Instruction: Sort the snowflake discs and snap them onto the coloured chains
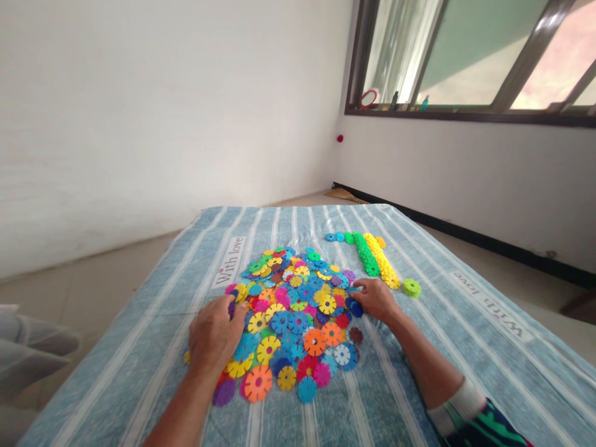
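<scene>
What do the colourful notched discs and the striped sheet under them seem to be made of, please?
Colourful notched discs: most likely moulded plastic, smooth and perhaps faintly glossy; they look flat, stiff and evenly bright, with clean-cut slots. Striped sheet: probably woven cloth, matte; it shows a speckled weave texture and printed lettering.

disc pile [293, 316] mid-cloth [419, 372]; disc rows [372, 256] behind-right; lone disc [411, 287] right of rows

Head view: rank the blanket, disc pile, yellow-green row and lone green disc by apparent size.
1. blanket
2. disc pile
3. yellow-green row, which lies farther from the camera, so it may look smaller than it is
4. lone green disc
</scene>
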`<act>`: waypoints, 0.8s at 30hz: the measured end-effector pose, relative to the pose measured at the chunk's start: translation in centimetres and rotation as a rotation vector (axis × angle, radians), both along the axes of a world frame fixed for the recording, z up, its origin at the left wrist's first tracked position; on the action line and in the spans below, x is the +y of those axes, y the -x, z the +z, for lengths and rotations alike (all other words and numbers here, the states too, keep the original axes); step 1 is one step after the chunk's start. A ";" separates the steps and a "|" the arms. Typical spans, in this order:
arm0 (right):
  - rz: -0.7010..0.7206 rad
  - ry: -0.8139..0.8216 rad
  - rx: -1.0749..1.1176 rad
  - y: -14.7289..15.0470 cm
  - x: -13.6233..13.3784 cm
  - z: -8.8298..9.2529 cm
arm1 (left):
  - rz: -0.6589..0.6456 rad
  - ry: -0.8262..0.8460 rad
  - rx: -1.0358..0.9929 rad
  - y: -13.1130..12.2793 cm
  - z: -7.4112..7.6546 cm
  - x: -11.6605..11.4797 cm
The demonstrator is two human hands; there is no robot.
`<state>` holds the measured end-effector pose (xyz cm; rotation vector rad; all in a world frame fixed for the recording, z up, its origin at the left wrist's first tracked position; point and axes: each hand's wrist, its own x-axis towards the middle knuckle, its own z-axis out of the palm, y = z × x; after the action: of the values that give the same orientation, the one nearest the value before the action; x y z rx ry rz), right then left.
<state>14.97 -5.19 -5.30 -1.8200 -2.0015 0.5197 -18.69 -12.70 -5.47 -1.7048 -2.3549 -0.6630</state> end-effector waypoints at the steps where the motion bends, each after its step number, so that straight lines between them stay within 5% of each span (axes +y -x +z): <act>1: -0.002 0.001 -0.002 0.0 0.0 0.0 | -0.001 0.005 -0.002 0.0 0.0 0.0; 24: -0.015 0.115 0.425 -0.9 -0.3 0.3 | 0.009 -0.014 -0.027 -0.4 0.2 -0.1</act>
<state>15.92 -5.46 -5.04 -1.6176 -1.6968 0.9454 -18.34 -12.76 -5.28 -1.6893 -2.3687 -0.7045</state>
